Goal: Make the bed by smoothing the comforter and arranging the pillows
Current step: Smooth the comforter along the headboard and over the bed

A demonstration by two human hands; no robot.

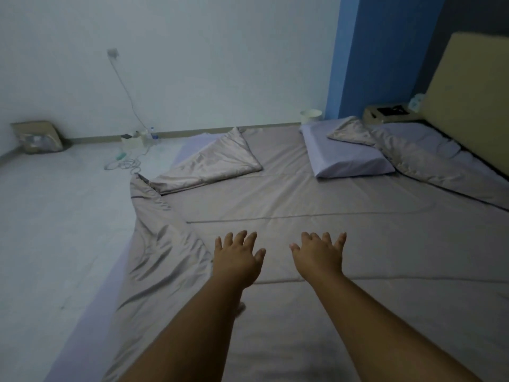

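A grey comforter (pixel 344 232) covers most of the bed. Its far left corner (pixel 209 164) is folded back on itself, and its left edge is bunched in wrinkles. My left hand (pixel 238 260) and my right hand (pixel 319 257) stretch out side by side over the comforter's near middle, palms down, fingers spread. Whether they touch the fabric I cannot tell. A pale lilac pillow (pixel 347 155) lies near the head of the bed with a flap of comforter over its far end. A second pillow (pixel 424 142) lies by the headboard, partly under the comforter.
A tan headboard (pixel 468 95) stands at the right. A bedside table (pixel 385 113) sits in the blue-walled corner with a white bin (pixel 311 116) beside it. On the floor at the left lie cables and small items (pixel 132 153) and a bag (pixel 41 137).
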